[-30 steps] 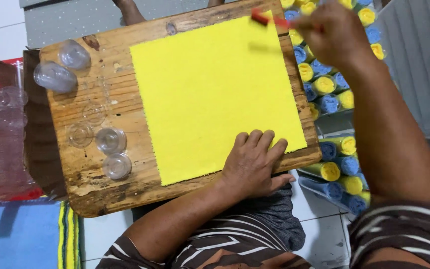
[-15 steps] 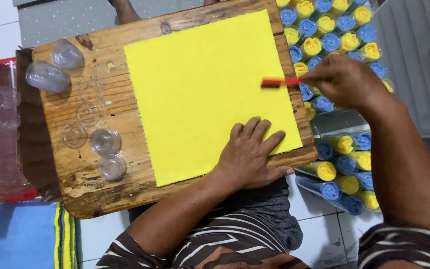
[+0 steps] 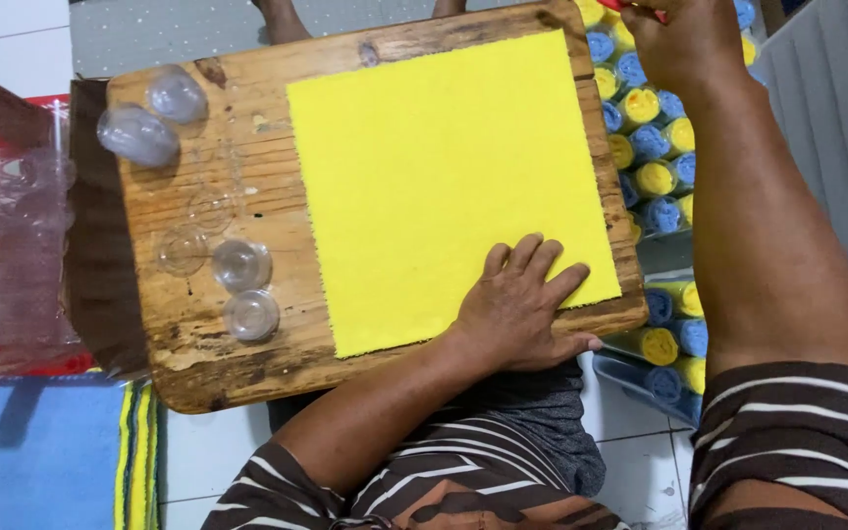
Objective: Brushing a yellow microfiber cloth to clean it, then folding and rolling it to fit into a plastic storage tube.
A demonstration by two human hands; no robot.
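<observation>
A square yellow sheet [image 3: 444, 167] lies flat on a worn wooden board [image 3: 238, 363]. My left hand [image 3: 522, 304] rests palm down on the sheet's near right corner, fingers spread. My right hand [image 3: 684, 44] is raised past the board's far right corner, at the top edge of the view. It is closed around a thin red tool [image 3: 640, 6], of which only a short tip shows. The right hand hangs over rows of rolled cloths and does not touch the sheet.
Several small clear plastic cups [image 3: 242, 265] sit on the board's left part, and two larger ones [image 3: 139, 132] at its far left corner. Rolled yellow and blue cloths [image 3: 655, 147] fill a tray on the right. A red basket [image 3: 2, 196] stands left, with folded blue cloth [image 3: 41, 451] below.
Half a second ago my right hand held the red tool by the sheet's right edge; it has since lifted away to the far right corner. My left hand stays pressed on the sheet.
</observation>
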